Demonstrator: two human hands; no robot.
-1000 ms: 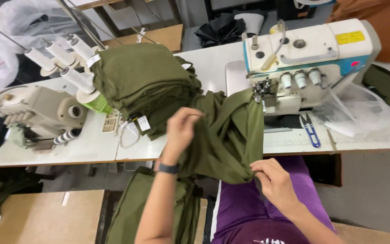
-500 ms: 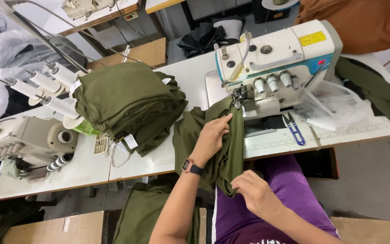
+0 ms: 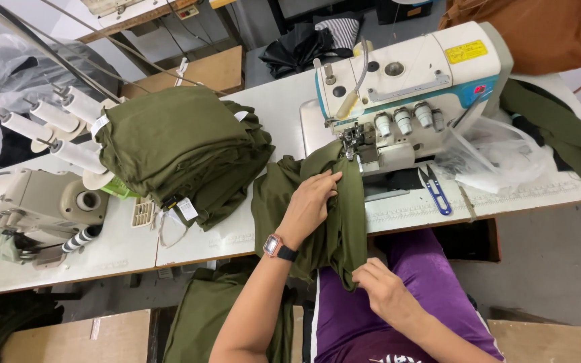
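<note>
Spanning the frame from left to right, the long white work table [image 3: 263, 107] carries a white overlock sewing machine [image 3: 408, 87] at upper right and a folded stack of olive-green fabric pieces [image 3: 176, 151] at centre left. An olive-green fabric piece [image 3: 284, 202] drapes from the machine's needle area over the table edge at centre. Left hand [image 3: 309, 205] lies flat on this piece, fingers pressing its folds. Right hand [image 3: 384, 289], lower centre, pinches the hanging lower edge. Blue thread snips [image 3: 435, 188] lie right of the piece. Beige second machine [image 3: 35, 202] sits at far left.
</note>
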